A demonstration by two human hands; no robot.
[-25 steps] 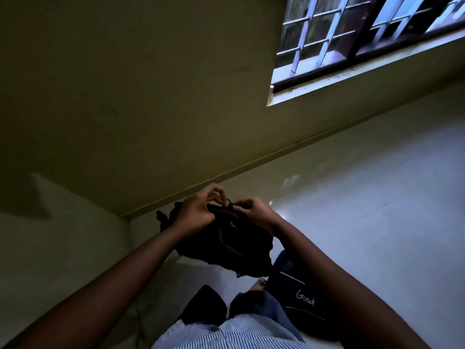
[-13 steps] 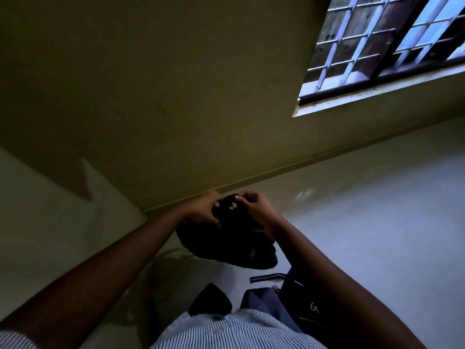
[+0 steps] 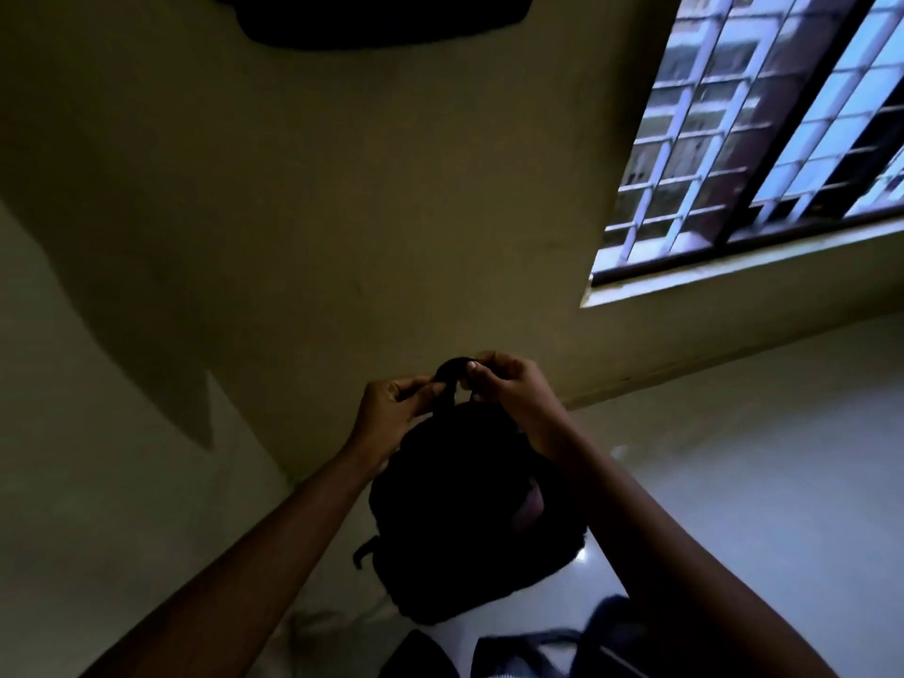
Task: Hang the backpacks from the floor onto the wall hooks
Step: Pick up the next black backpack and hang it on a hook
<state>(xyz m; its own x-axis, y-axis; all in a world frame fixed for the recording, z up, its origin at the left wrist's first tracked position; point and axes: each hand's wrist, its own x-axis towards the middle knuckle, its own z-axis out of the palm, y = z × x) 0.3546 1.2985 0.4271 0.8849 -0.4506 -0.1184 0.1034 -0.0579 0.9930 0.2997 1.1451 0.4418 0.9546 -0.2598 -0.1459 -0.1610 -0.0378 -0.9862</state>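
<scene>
You're holding the black backpack (image 3: 464, 521) clear of the floor (image 3: 758, 482), down and left of the window (image 3: 758, 139), in front of the wall (image 3: 342, 212). Both hands are working the top loop (image 3: 452, 371). Left hand (image 3: 391, 413) is pinching its left side, fingers curled, grip closed on the strap. Right hand (image 3: 513, 389) is pinching the right side the same way, grip closed, nothing else in it. The bag is hanging below the loop, roughly upright.

Progress, as I'm reading it: you're mid-lift on this one, loop held up but not yet on anything. No hook is showing anywhere left of the window; it's too dark to pick one out.

A dark shape (image 3: 381, 17) is cutting in at the top edge, high and left of the window, against the wall. It's looking like a bag already hung, but I can't confirm that.

A second bag (image 3: 616, 628) is lying on the floor, well below the window, partly behind your right arm. So I'm counting maybe one done, one in hand, at least one waiting.

Remaining: raising the loop up the wall, seating it on a hook, then picking up the second bag.
</scene>
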